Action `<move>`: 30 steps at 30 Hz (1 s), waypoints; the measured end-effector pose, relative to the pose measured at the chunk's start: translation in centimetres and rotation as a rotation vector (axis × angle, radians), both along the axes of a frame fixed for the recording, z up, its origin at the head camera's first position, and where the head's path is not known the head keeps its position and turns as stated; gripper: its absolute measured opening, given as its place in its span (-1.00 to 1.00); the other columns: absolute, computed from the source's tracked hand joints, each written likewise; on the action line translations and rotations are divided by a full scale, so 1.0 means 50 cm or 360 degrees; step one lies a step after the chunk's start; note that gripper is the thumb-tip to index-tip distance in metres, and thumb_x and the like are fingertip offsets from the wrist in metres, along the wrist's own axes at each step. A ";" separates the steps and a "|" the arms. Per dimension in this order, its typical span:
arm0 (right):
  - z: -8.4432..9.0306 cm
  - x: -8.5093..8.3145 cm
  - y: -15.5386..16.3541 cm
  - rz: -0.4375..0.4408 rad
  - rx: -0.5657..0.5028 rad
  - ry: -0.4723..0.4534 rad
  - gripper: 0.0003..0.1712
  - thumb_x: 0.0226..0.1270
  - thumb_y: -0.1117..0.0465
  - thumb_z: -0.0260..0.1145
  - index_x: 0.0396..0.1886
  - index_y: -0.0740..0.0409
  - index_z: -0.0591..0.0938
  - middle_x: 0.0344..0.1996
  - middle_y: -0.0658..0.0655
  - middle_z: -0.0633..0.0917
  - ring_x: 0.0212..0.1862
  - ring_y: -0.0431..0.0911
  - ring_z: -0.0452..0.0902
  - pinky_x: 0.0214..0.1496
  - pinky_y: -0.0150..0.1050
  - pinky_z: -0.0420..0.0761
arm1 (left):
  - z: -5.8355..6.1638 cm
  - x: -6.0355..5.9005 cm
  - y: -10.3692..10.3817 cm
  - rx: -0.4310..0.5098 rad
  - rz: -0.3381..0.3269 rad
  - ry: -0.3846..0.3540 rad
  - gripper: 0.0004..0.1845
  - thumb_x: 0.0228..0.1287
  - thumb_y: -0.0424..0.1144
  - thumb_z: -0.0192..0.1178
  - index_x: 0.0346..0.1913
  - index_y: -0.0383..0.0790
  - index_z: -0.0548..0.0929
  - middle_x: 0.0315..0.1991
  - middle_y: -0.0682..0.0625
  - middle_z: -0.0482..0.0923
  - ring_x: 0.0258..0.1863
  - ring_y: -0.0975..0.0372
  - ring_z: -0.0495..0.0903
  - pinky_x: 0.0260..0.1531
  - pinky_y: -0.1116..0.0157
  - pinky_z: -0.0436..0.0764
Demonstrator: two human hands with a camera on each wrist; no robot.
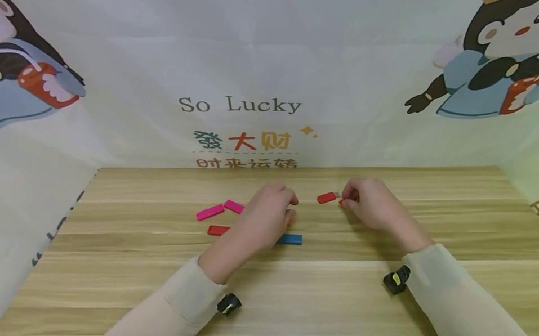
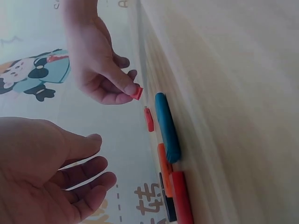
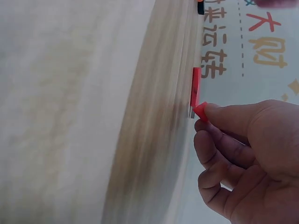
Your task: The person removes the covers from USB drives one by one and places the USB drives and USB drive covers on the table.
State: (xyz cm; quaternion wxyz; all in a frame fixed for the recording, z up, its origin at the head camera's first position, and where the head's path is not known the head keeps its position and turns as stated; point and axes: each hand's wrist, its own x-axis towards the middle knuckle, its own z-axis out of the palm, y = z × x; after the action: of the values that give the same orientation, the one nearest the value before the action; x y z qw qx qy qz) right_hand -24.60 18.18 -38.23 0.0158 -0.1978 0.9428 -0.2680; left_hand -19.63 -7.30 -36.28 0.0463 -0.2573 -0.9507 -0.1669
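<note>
A red stick (image 1: 327, 198) with a small metal end lies on the wooden table (image 1: 332, 312), just left of my right hand (image 1: 350, 199). That hand pinches a small red cap (image 3: 201, 110) between thumb and forefinger, close to the stick's metal end; the cap (image 2: 136, 92) also shows in the left wrist view. My left hand (image 1: 289, 209) hovers over the table with loosely curled fingers (image 2: 96, 179) and holds nothing. A blue stick (image 1: 289, 239) lies beside it, partly hidden by the hand. An orange stick (image 2: 162, 161) lies under the left hand.
Two pink sticks (image 1: 210, 212) (image 1: 234, 206) and another red stick (image 1: 218, 230) lie left of my left hand. Printed fabric walls (image 1: 236, 107) close off the table at the back and both sides. Bare wood stretches towards me.
</note>
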 end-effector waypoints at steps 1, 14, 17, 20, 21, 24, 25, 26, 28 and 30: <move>0.000 -0.003 -0.001 -0.0003 -0.0012 -0.0006 -0.96 0.46 0.38 0.41 -0.25 0.26 0.70 -0.36 0.09 0.73 -0.28 -0.03 0.60 -0.12 -0.05 0.62 | -0.002 0.004 -0.004 -0.0001 -0.0005 0.0015 -0.82 0.52 -0.34 0.31 0.05 -0.34 0.73 -0.03 -0.14 0.65 0.06 -0.02 0.61 0.22 0.10 0.58; -0.008 -0.027 -0.010 -0.0067 -0.0060 -0.0136 -0.93 0.45 0.34 0.42 -0.29 0.23 0.72 -0.40 0.07 0.74 -0.34 -0.06 0.54 -0.24 -0.18 0.50 | -0.006 0.040 -0.029 0.0021 -0.0054 0.0093 -0.86 0.43 -0.37 0.40 -0.05 -0.34 0.75 -0.13 -0.12 0.64 -0.08 -0.01 0.60 0.11 0.10 0.63; -0.009 -0.029 -0.011 -0.0100 -0.0049 -0.0149 -0.92 0.44 0.34 0.42 -0.30 0.23 0.73 -0.41 0.07 0.73 -0.37 -0.07 0.51 -0.29 -0.20 0.48 | -0.007 0.042 -0.030 0.0031 -0.0061 0.0101 -0.88 0.41 -0.38 0.41 -0.07 -0.34 0.75 -0.15 -0.11 0.64 -0.11 0.00 0.60 0.07 0.10 0.64; -0.009 -0.030 -0.013 -0.0119 -0.0042 -0.0141 -0.91 0.43 0.33 0.43 -0.32 0.24 0.73 -0.42 0.08 0.73 -0.38 -0.08 0.52 -0.30 -0.21 0.48 | -0.008 0.043 -0.031 0.0034 -0.0061 0.0099 -0.88 0.40 -0.38 0.42 -0.07 -0.34 0.75 -0.14 -0.11 0.64 -0.11 0.00 0.60 0.07 0.11 0.64; -0.009 -0.030 -0.014 -0.0120 -0.0041 -0.0136 -0.91 0.42 0.33 0.43 -0.32 0.25 0.73 -0.42 0.09 0.73 -0.38 -0.07 0.52 -0.30 -0.21 0.48 | -0.008 0.044 -0.031 0.0037 -0.0060 0.0092 -0.87 0.41 -0.38 0.41 -0.07 -0.34 0.75 -0.14 -0.11 0.64 -0.10 0.00 0.60 0.07 0.10 0.64; -0.010 -0.031 -0.016 -0.0135 -0.0039 -0.0129 -0.90 0.41 0.32 0.43 -0.33 0.26 0.73 -0.42 0.09 0.72 -0.37 -0.07 0.53 -0.28 -0.20 0.50 | -0.010 0.044 -0.030 0.0033 -0.0056 0.0070 -0.87 0.42 -0.37 0.41 -0.06 -0.34 0.75 -0.13 -0.11 0.64 -0.09 0.00 0.60 0.08 0.11 0.64; -0.010 -0.031 -0.017 -0.0139 -0.0039 -0.0125 -0.90 0.41 0.32 0.43 -0.33 0.26 0.73 -0.43 0.09 0.72 -0.36 -0.06 0.53 -0.27 -0.20 0.50 | -0.010 0.044 -0.030 0.0032 -0.0056 0.0062 -0.86 0.42 -0.37 0.41 -0.05 -0.34 0.75 -0.13 -0.10 0.64 -0.09 0.01 0.60 0.08 0.11 0.64; -0.010 -0.031 -0.017 -0.0143 -0.0038 -0.0124 -0.89 0.41 0.31 0.43 -0.34 0.26 0.73 -0.43 0.09 0.72 -0.37 -0.06 0.53 -0.27 -0.19 0.50 | -0.010 0.045 -0.029 0.0032 -0.0057 0.0053 -0.86 0.42 -0.37 0.41 -0.05 -0.34 0.75 -0.12 -0.11 0.64 -0.09 0.01 0.60 0.08 0.11 0.64; -0.011 -0.031 -0.019 -0.0154 -0.0033 -0.0119 -0.89 0.41 0.31 0.43 -0.34 0.25 0.74 -0.44 0.08 0.71 -0.37 -0.06 0.53 -0.27 -0.19 0.50 | -0.010 0.045 -0.029 0.0025 -0.0059 0.0046 -0.86 0.42 -0.37 0.41 -0.05 -0.34 0.75 -0.13 -0.11 0.64 -0.09 0.01 0.60 0.08 0.11 0.64; -0.011 -0.032 -0.020 -0.0156 -0.0030 -0.0109 -0.89 0.40 0.31 0.43 -0.35 0.25 0.74 -0.45 0.08 0.71 -0.37 -0.06 0.52 -0.28 -0.19 0.49 | -0.010 0.046 -0.029 0.0017 -0.0062 0.0044 -0.86 0.42 -0.37 0.41 -0.06 -0.34 0.75 -0.13 -0.11 0.64 -0.10 0.01 0.60 0.06 0.11 0.65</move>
State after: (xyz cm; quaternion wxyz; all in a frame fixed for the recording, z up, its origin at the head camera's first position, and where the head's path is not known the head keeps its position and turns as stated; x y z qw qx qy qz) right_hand -26.17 17.19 -38.80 0.0330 -0.1423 0.9477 -0.2839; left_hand -17.32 -8.74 -36.78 0.0575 -0.2777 -0.9439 -0.1692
